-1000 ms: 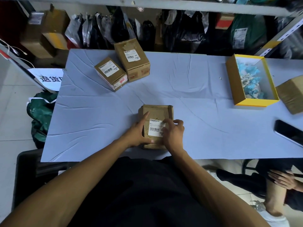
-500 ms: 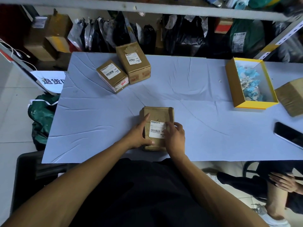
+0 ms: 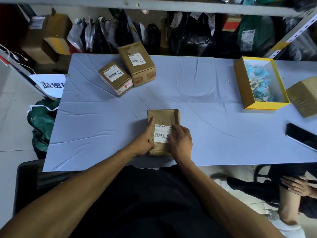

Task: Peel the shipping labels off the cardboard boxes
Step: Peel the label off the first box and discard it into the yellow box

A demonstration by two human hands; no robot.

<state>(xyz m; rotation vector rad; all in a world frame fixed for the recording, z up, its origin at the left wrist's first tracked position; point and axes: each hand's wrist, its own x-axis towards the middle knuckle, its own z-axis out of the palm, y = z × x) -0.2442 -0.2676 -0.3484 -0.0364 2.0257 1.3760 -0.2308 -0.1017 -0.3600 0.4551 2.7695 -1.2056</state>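
Near table edge, centre: flat brown cardboard box (image 3: 163, 121), creased and taped, matte kraft surface. White rectangular shipping label (image 3: 162, 133) on top — barcode visible, small print too blurred to read. Left hand (image 3: 145, 141) holds the box's left side, index finger straight along the top, thumb at the near left corner, grip wrapped on the box. Right hand (image 3: 180, 140) has curled fingers over the label's right edge; whether a corner is pinched, cannot tell. Table (image 3: 197, 93) covered in wrinkled pale blue-grey sheet. Right edge: glossy black phone (image 3: 301, 136). Farther left: two more brown boxes side by side, smaller box (image 3: 116, 81) and taller box (image 3: 137, 66), each with a white barcode label reading "MX". Far right: yellow open tray (image 3: 240, 85) holding crumpled blue-white scraps — beside it another brown box (image 3: 303, 97).
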